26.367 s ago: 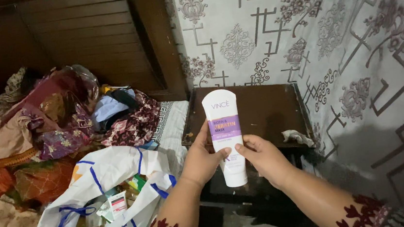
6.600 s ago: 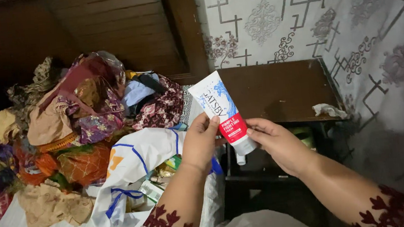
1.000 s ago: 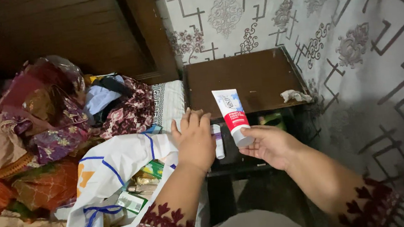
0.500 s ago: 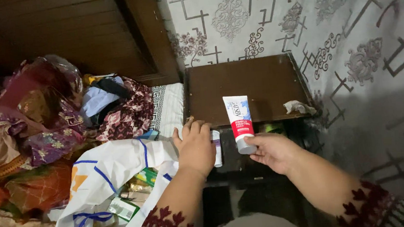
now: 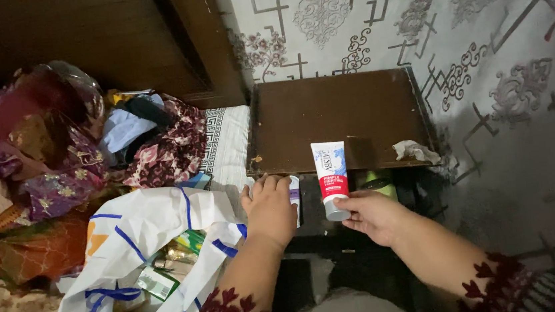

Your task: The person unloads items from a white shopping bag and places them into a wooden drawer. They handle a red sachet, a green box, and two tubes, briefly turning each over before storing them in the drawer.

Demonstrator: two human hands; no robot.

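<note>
Head view: right hand (image 5: 373, 216) pinches a white-and-red tube (image 5: 331, 178) by its cap, upright at frame centre below the dark side table (image 5: 334, 114) — left hand (image 5: 270, 210) steadies a smaller white tube (image 5: 294, 198) just beside it, fingers curled.

- White tube (image 5: 331, 177) with blue top and red label band, upright at centre, cap down, before the dark table edge.
- Small white tube (image 5: 294, 194), purple band, just left of it.
- Green and white boxes (image 5: 167, 269) in the white bag, near left.
</note>
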